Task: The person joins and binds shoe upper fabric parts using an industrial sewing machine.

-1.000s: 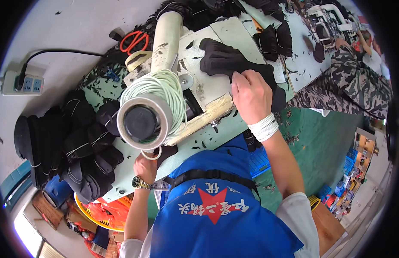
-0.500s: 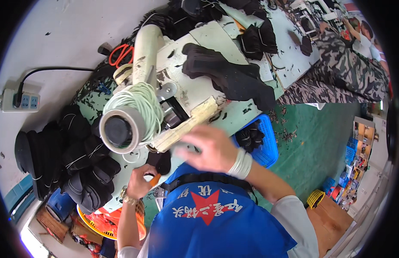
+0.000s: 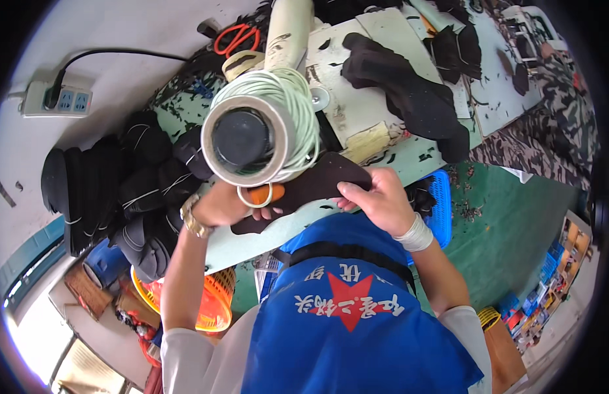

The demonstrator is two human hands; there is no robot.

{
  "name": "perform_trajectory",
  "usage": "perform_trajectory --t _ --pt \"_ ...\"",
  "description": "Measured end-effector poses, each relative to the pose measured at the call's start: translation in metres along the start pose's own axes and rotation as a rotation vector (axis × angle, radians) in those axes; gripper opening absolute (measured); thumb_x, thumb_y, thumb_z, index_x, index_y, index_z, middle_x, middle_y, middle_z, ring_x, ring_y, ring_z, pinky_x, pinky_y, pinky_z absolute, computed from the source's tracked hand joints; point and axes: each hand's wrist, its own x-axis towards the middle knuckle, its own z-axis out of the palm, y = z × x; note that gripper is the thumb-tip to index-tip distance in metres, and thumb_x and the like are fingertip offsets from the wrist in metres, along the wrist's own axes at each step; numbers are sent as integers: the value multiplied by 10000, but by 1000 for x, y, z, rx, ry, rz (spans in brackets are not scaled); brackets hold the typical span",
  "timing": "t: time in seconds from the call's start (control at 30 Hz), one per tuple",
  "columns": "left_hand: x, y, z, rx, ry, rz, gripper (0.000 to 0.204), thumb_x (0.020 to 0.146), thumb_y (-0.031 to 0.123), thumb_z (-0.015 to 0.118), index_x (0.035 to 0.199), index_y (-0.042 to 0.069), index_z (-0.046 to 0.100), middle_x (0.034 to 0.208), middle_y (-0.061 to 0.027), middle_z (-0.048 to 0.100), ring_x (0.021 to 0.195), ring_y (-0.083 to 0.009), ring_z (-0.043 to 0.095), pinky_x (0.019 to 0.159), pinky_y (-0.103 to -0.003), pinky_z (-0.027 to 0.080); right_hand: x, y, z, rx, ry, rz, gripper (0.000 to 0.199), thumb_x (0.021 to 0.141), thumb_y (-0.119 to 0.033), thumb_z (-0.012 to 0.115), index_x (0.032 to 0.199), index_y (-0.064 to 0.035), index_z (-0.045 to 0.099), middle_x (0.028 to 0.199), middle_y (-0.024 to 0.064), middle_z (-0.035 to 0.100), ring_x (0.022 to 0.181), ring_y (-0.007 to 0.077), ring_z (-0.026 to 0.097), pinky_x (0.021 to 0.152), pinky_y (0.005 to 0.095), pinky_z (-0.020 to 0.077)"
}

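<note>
A thin, dark piece shaped like an insole (image 3: 327,180) stretches between my two hands above the table's near edge. My right hand (image 3: 381,205) pinches its right end between thumb and fingers. At its left end is my left hand (image 3: 220,205), closed on the piece, with an orange cover on one finger. A hanging loop of white cord partly hides those fingers. Just beyond stands a cream machine arm (image 3: 288,36), its round end (image 3: 210,141) wound with a coil of white cord (image 3: 301,121). A pile of dark insoles (image 3: 400,82) lies farther right.
Bundles of tied black insoles (image 3: 88,190) are heaped at the left. Orange-red scissors (image 3: 237,39) lie behind the machine. A blue basket (image 3: 441,210) stands at the right, an orange basket (image 3: 219,299) below left. Someone in camouflage trousers (image 3: 534,148) is at the far right.
My right hand has moved from near the machine to grip the dark piece's right end. My left hand has come up and inward. The whole view has shifted.
</note>
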Motion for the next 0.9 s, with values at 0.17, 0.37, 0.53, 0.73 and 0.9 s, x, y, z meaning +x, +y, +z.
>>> perform_trajectory --t 0.17,0.37,0.53,0.73,0.9 --pt "13 -16 -79 101 -105 470 604 721 134 822 1254 44 553 1084 -109 665 917 -173 644 794 -324 531 17 9 29 386 -92 282 242 872 -132 593 991 71 651 816 155 689 647 179 666 606 293 575" --pt "58 -59 -83 178 -100 652 744 692 182 855 1335 76 496 1368 -88 509 1200 -194 510 1053 -383 397 16 16 30 94 207 -28 225 894 -162 591 909 52 660 717 120 680 561 153 643 520 273 528" --pt "53 -78 -10 31 294 289 317 935 211 589 688 13 606 586 -49 607 538 -107 612 495 -253 500 -5 -44 -4 -847 223 -807 261 749 -16 608 1007 10 639 776 162 621 670 312 619 560 390 502" --pt "3 -18 50 -392 -234 126 340 949 80 498 1265 -44 511 1037 -139 649 928 -190 658 790 -323 556 -66 -42 18 -1192 -10 -1119 391 750 -112 627 1113 31 641 816 95 567 675 196 586 582 286 512" --pt "14 -17 76 -1204 -378 358 570 916 58 476 1440 -20 269 1365 -294 449 1243 -397 493 1049 -476 415 -80 -21 21 -1250 -91 -1091 422 727 -127 620 1119 29 636 862 124 572 735 215 600 623 300 524"
